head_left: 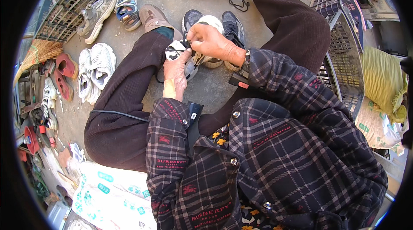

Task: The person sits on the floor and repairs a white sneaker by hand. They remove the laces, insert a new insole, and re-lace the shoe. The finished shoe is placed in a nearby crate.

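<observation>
A white, soft-looking shoe (pixel 173 45) is held in the upper centre of the frame, with a thin black cord lace (pixel 174 50) strung across it. The shoe is judged to be light and pliable in the upper, firmer along the sole, and not fragile; it is probably best steadied by its side or heel, while the lace, limp and easily slipped, is better pinched close to the upper. The shoe's near side is clasped by the left hand (pixel 175 72), thumb uppermost; the fingertips of the right hand (pixel 210 42) are brought together just beside it, apparently on the lace, though the exact contact is hidden. Beyond, a dark navy lace-up sneaker (pixel 232 23) is seen, and farther out, a black plastic lattice crate (pixel 81 8) at upper left.
</observation>
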A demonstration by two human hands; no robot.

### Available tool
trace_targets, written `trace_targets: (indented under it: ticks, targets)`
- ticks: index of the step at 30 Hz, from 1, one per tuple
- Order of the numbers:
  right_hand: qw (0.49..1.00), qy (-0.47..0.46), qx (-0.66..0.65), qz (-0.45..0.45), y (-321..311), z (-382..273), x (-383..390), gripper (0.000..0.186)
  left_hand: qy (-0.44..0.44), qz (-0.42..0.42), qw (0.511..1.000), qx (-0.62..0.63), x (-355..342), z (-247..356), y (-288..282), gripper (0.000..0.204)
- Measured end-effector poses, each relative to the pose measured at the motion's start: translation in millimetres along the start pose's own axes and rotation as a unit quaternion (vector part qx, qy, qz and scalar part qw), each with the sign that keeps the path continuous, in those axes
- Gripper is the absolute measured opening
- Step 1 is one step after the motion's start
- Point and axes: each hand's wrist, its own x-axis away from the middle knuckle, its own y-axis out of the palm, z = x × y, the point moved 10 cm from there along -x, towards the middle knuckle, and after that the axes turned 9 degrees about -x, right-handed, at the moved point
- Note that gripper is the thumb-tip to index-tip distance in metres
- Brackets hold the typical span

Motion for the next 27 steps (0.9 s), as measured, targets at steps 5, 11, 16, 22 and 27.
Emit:
trace_targets:
  ticks: [5,11,16,22,27]
  targets:
    - [0.899,0.138,-0.413,-0.038,-2.3,3.1,-0.6,0.012,0.071,0.057,0.993,-0.076,-3.2,12.3,-6.1,0.038]
    - [0.864,0.071,-0.496,-0.048,-38.7,-52.4,-5.6,0.012,0.062,0.123,0.990,-0.036,-1.7,15.8,-21.2,0.039]
    - [0.863,0.000,-0.504,-0.025,-91.8,-110.3,-1.6,0.018,0.066,0.168,0.981,-0.071,2.8,19.3,-26.0,0.043]
    - [0.870,-0.078,-0.486,0.031,-168.9,-194.1,8.8,0.005,0.102,0.160,0.976,-0.103,4.1,25.1,-24.1,0.039]
    - [0.854,-0.130,-0.493,0.100,-230.2,-257.3,18.5,0.016,0.097,0.193,0.960,-0.179,4.1,25.6,-31.6,0.038]
